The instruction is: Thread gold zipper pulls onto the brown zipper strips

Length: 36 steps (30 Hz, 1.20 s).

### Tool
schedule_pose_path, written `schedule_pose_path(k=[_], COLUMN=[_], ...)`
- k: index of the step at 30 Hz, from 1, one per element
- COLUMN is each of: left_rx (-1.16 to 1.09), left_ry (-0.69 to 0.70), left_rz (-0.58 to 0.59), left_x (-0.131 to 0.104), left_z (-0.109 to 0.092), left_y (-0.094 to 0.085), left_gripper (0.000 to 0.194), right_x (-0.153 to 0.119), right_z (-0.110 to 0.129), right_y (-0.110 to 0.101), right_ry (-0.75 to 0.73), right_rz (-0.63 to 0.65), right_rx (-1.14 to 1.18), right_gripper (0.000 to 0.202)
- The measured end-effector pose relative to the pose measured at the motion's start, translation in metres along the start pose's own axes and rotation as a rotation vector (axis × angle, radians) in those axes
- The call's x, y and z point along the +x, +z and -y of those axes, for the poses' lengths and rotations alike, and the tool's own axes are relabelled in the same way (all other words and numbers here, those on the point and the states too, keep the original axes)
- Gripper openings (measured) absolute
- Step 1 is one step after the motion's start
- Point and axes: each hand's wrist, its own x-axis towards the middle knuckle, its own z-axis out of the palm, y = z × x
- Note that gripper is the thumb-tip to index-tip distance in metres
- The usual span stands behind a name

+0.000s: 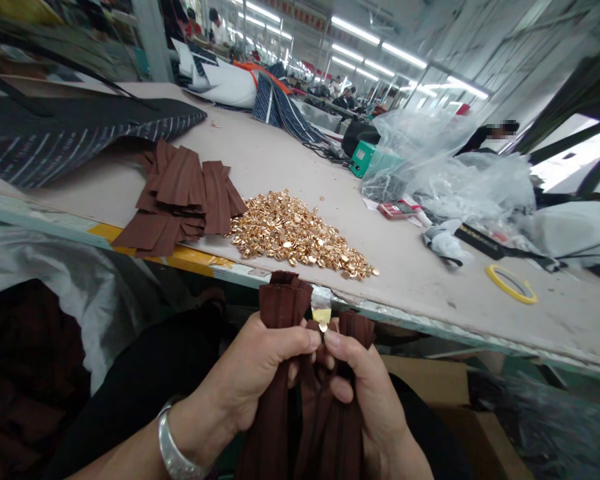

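Left hand: thumb and fingers clamped on brown zip strips, held upright just off the worktop's front edge (silver bangle on this wrist).
Right hand: closed on a second bunch of brown strips; its thumb tip lies just beside the left one, the two hands nearly together.
Small gold-coloured piece: one, at the thumb tips; its exact seating on the strip cannot be told.
Worktop: pale surface, yellow band along part of the front edge.
Gold-coloured metal sliders: loose heap near the front edge, directly beyond the hands.
Brown strip stack: overlapping pieces left of the heap, touching it, some reaching the front edge.
Adhesive tape roll: yellow, lying flat towards the right end.
Green box: near the back edge, beside clear plastic bags.
Striped dark material: back left part, curled upward.
Cardboard box: below the front edge, right of the hands.
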Motion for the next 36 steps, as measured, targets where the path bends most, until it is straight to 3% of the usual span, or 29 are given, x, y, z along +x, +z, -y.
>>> schedule_pose_path(k=[5, 11, 15, 18, 23, 27, 31, 36], left_rx=[-0.064, 0.017, 0.054, 0.071, 0.103, 0.097, 0.031, 0.004], left_ry=[0.032, 0.102, 0.077, 0.069, 0.135, 0.133, 0.102, 0.089], left_rz=[-0.018, -0.085, -0.092, -0.081, -0.093, -0.113, -0.091, -0.099], left_x=[0.001, 0.001, 0.002, 0.002, 0.003, 0.003, 0.002, 0.0], left_z=[0.003, 0.009, 0.014, 0.015, 0.014, 0.015, 0.016, 0.014], left_y=[0.003, 0.001, -0.005, -0.007, -0.006, -0.007, -0.009, -0.009], left_gripper=[0.01, 0.014, 0.018, 0.021, 0.024, 0.022, 0.021, 0.022], right_x=[0.003, 0.007, 0.007, 0.009, 0.011, 0.006, 0.002, 0.003], right_z=[0.002, 0.007, 0.008, 0.013, 0.023, 0.019, 0.011, 0.013], right_y=[0.002, -0.002, -0.008, -0.011, -0.013, -0.014, -0.013, -0.01], right_ry=[-0.046, -0.066, -0.101, -0.23, -0.307, -0.208, -0.165, -0.094], right_rz=[-0.007, -0.005, -0.08, -0.136, -0.075, -0.031, -0.086, -0.034], right_rx=[0.006, -0.052, -0.202, -0.382, -0.646, -0.597, -0.391, -0.216], right_gripper=[0.026, 0.029, 0.032, 0.038, 0.037, 0.037, 0.033, 0.031])
